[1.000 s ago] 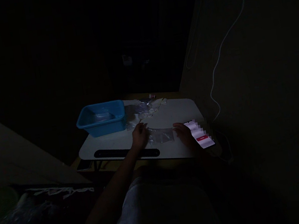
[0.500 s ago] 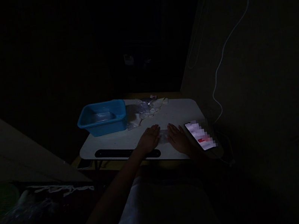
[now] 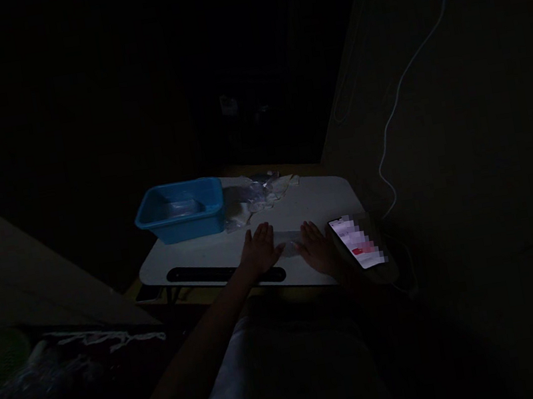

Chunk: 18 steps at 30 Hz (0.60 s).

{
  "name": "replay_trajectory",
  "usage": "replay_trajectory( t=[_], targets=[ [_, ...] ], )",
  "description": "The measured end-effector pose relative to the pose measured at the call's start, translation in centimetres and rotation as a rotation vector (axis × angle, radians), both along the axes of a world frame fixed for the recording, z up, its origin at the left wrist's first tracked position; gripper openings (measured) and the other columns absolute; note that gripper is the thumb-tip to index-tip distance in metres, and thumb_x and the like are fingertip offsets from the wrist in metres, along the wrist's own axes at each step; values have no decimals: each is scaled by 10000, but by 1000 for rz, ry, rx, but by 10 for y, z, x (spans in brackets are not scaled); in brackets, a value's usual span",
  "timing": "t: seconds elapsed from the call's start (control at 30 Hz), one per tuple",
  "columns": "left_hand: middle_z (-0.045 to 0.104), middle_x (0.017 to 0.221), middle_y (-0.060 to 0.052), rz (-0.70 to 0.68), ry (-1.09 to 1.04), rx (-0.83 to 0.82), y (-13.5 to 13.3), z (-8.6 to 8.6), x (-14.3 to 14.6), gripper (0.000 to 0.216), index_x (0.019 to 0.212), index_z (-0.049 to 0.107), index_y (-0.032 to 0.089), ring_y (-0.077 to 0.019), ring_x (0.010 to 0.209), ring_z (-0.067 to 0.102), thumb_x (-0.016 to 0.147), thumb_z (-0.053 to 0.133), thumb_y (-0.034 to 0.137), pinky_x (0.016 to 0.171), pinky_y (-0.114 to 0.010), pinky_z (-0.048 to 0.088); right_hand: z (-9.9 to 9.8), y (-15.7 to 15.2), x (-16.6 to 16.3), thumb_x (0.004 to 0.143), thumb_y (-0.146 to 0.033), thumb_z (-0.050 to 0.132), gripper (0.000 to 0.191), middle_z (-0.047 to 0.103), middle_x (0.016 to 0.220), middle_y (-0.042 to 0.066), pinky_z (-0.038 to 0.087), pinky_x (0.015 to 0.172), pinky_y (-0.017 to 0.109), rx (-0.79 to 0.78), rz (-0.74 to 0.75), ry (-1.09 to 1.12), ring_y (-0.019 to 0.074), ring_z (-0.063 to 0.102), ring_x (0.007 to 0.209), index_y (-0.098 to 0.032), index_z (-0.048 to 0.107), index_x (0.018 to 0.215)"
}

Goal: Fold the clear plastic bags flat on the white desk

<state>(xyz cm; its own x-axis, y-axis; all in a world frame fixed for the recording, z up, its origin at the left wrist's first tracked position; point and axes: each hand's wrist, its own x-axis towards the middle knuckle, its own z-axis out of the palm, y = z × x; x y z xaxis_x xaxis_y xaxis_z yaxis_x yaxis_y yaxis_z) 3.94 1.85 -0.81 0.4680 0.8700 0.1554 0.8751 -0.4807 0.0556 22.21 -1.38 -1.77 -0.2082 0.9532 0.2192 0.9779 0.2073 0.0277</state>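
Note:
A small sheet of clear plastic point(image 3: 289, 243), perhaps a bag, lies flat on the white folding table point(image 3: 317, 199) near its front edge. My left hand point(image 3: 259, 252) rests on its left side, palm down with the fingers stretched out. On its right side my right hand point(image 3: 316, 247) lies flat too, fingers extended. The middle of the plastic shows between the two hands. Dim light hides its finer detail.
A blue plastic basin point(image 3: 184, 222) with clear plastic inside stands at the table's left. Crumpled clear plastic bags point(image 3: 247, 202) lie beside it. A lit phone point(image 3: 354, 243) sits at the right edge. A white cable point(image 3: 395, 101) hangs along the right wall.
My left hand has slid left and its thumb now points inward. The gap between my hands is wider, with more of the plastic showing.

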Motion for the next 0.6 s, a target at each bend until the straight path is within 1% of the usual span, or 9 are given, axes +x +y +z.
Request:
replay_trajectory(
  t=[0.17, 0.37, 0.6],
  targets=[
    [241, 1419, -143, 95, 48, 16, -4, 5, 1, 587, 1346, 270, 52, -245, 1312, 201, 894, 160, 410, 1032, -483, 165, 2, -1, -1, 886, -480, 164, 627, 282, 1402, 157, 129, 1019, 544, -18, -29, -15, 273, 168, 1319, -60, 319, 1325],
    [232, 1419, -158, 222, 43, -18, -7, 9, 2, 573, 1347, 258, 24, -261, 1310, 202, 883, 186, 352, 1024, -492, 181, 8, -3, -4, 812, -630, 212, 790, 221, 1423, 172, 126, 1017, 541, -95, -38, -21, 289, 134, 1324, -54, 255, 1351],
    [298, 1381, -209, 305, 3, 54, -6, 5, -1, 565, 1303, 325, -30, -297, 1288, 243, 870, 218, 316, 1010, -485, 218, 14, -6, -5, 756, -709, 205, 892, 195, 1433, 175, 109, 1025, 522, -127, -50, -39, 296, 102, 1328, -54, 227, 1360]
  ],
)
